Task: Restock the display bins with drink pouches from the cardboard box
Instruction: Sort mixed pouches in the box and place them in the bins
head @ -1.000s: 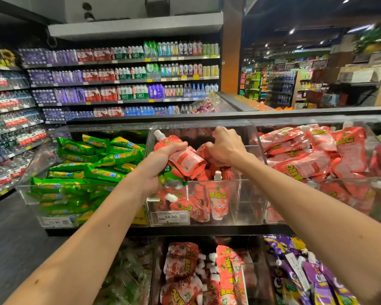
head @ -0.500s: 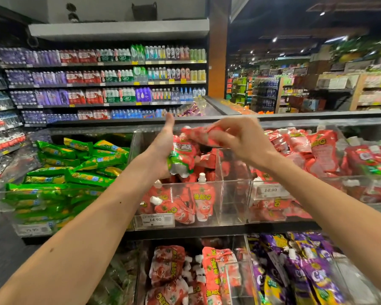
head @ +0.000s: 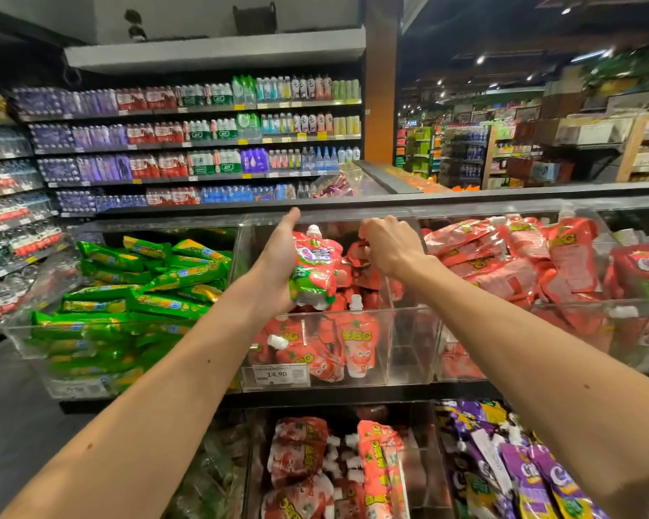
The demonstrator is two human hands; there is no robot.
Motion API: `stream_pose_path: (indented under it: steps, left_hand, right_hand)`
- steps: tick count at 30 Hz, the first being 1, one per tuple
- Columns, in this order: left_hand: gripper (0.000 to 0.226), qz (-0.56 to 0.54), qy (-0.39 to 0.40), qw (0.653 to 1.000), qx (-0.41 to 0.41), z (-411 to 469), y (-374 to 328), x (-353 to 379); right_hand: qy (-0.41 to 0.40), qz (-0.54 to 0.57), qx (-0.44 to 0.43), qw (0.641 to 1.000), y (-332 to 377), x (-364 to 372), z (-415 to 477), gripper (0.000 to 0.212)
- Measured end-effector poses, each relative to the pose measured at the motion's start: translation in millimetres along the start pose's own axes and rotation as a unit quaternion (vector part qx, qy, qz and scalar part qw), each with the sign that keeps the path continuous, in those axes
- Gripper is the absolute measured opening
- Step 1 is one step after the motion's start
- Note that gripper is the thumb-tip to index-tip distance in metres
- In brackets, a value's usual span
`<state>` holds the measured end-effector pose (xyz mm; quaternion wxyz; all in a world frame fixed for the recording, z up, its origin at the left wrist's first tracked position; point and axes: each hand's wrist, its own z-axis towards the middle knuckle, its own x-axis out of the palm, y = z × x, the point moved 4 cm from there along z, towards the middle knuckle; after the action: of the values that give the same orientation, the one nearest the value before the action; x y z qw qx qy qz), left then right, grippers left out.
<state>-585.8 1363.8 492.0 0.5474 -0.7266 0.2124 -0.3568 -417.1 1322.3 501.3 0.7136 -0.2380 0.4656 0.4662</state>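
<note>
Both bare forearms reach forward and up from the lower corners, meeting over the middle clear acrylic display bin (head: pixel 409 342).

The left hand (head: pixel 276 256) is raised at the bin's left wall, with its palm turned inward and its thumb standing straight up. It holds a red-and-green drink pouch with a white screw cap (head: pixel 315 273) upright, above the bin's front edge. The fingers go behind the pouch, so how they lie cannot be told.

The right hand (head: pixel 392 245) shows its back to the camera, with the wrist bent down. Its fingers are curled close together and grip the top of a crumpled red pouch (head: pixel 356 252) inside the same bin (the fingertips themselves are hidden).

Below both hands, more red pouches with white caps (head: pixel 356 346) lie piled against the bin's front wall, above a white price label reading 14.90 (head: pixel 281 374).

The bin to the left is heaped with green and yellow pouches (head: pixel 147 290). The bin to the right holds a pile of flat red pouches (head: pixel 502 264).

On the lower tier are red pouches (head: pixel 304 458) and, beside them, purple pouches (head: pixel 532 477). Shelves of bottled drinks (head: pixel 203 144) fill the wall behind.
</note>
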Motion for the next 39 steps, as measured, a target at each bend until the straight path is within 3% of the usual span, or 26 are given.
stream_pose_path:
  steps: [6,8,10,12,14,16,18,21,24,27,32,35,37,39]
  left_hand:
    - [0.026,0.011,0.028,1.0,-0.001,-8,3,-2]
    - [0.023,0.013,-0.001,1.0,0.015,-8,5,-4]
    - [0.024,0.009,-0.019,0.999,0.032,-5,8,-3]
    - [0.031,-0.004,-0.018,0.999,0.039,-1,13,1]
    - [0.031,-0.025,0.002,0.999,0.045,0,17,13]
    - [0.027,-0.049,0.027,0.997,0.061,-3,21,39]
    - [0.019,-0.039,0.026,0.995,0.091,-15,28,74]
    - [0.011,0.035,0.117,0.982,0.141,-31,51,131]
    - [0.029,0.105,0.233,0.954,0.155,-38,88,178]
    - [0.032,0.14,0.289,0.936,0.143,-39,125,222]
    - [0.036,0.192,0.345,0.907,0.149,-28,168,295]
    - [0.051,0.177,0.322,0.912,0.184,-6,179,344]
    - [0.071,0.192,0.253,0.915,0.247,19,175,377]
    - [0.084,0.258,0.161,0.893,0.331,46,162,410]
  right_hand:
    - [0.052,-0.006,0.007,0.999,4,-3,-1,0.029]
    - [0.073,0.002,0.009,0.997,-1,-5,-10,0.034]
    - [0.042,0.025,0.001,0.999,-5,-12,-23,0.032]
    - [-0.039,0.117,0.005,0.992,-7,-27,-47,0.032]
    - [-0.065,0.28,0.034,0.957,-6,-44,-83,0.038]
    - [0.014,0.438,0.067,0.897,-3,-52,-124,0.043]
    - [0.075,0.537,0.095,0.835,-12,-52,-159,0.039]
    - [0.027,0.614,0.132,0.778,-56,-55,-194,0.027]
    - [-0.034,0.602,0.18,0.777,-115,-56,-233,0.034]
    - [-0.07,0.559,0.223,0.795,-170,-60,-273,0.039]
    - [-0.076,0.53,0.25,0.807,-250,-66,-312,0.013]
    - [-0.088,0.525,0.255,0.807,-305,-74,-309,0.021]
    - [-0.108,0.51,0.236,0.821,-350,-84,-290,0.016]
    - [-0.12,0.463,0.2,0.855,-398,-94,-255,0.01]
